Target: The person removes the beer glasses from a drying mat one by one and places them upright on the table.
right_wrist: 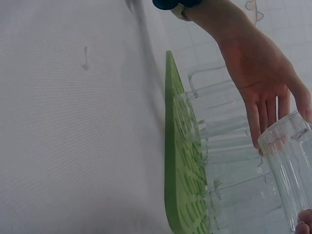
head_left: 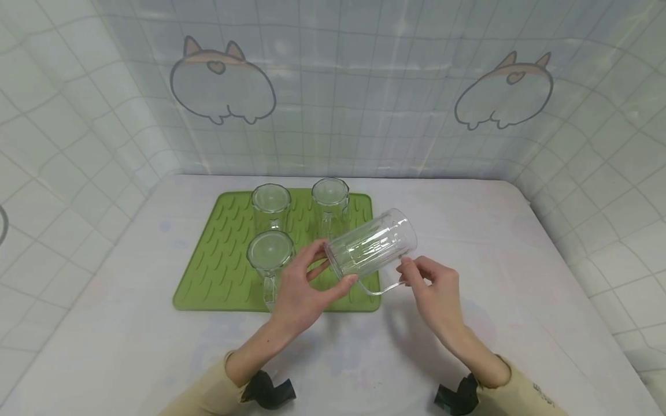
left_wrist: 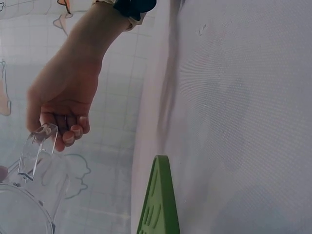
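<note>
A clear glass mug (head_left: 372, 245) is held tilted in the air over the right part of the green mat (head_left: 208, 277). My left hand (head_left: 307, 289) grips its lower left end, thumb on the near side and fingers behind. My right hand (head_left: 434, 292) pinches the mug's handle (head_left: 382, 290) near the raised end. In the left wrist view, my right hand (left_wrist: 68, 97) has its fingertips at the handle (left_wrist: 36, 148). The right wrist view has my left hand (right_wrist: 265, 78) at one end of the mug (right_wrist: 292, 165).
Three similar glass mugs stand upside down on the mat: one back left (head_left: 272, 199), one back right (head_left: 330, 193), and one front left (head_left: 270, 251) close beside my left hand. The mat lies on a white-covered table (head_left: 494, 242) with tiled-pattern curtain walls (head_left: 359, 115) around it.
</note>
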A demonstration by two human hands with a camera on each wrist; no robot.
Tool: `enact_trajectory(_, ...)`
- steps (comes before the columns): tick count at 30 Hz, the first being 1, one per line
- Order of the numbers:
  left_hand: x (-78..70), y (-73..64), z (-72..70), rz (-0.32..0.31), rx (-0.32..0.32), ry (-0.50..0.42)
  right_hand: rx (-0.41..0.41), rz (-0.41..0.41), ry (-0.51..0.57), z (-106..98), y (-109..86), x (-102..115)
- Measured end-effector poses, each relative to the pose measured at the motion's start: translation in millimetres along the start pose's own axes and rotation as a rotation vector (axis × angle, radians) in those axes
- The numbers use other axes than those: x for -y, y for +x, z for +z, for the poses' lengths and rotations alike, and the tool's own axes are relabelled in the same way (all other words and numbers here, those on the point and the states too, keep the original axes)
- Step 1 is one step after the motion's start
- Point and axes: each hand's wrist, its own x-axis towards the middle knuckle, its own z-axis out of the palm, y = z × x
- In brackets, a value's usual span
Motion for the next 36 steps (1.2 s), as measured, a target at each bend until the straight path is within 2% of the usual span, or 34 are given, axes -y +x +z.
enact_trajectory(5, -0.7, -0.7, 0.7, -0.061, 0.019, -0.013, -0.008, 0.039, 0.06, -2, 0.5, 3)
enact_trajectory(11, -1.1, -1.8, 2.2, -0.121, 0.053, 0.0, -0.033, 0.047, 0.138, -3, 1.2, 5)
enact_trajectory(17, -1.5, -2.5, 4.7, -0.148, 0.08, 0.013, -0.056, 0.075, 0.249, -5, 1.8, 7)
enact_trajectory(26, -2.1, -3.9, 6.4, -0.172, 0.108, 0.03, -0.054, 0.126, 0.343, -7, 0.1, 11)
enact_trajectory(30, -2.7, -4.2, 6.3, -0.184, 0.12, 0.03, -0.049, 0.121, 0.446, -6, 0.6, 12)
enact_trajectory(36, -2.7, -4.8, 6.8, -0.202, 0.133, 0.04, -0.019, 0.072, 0.636, -4, 1.1, 13)
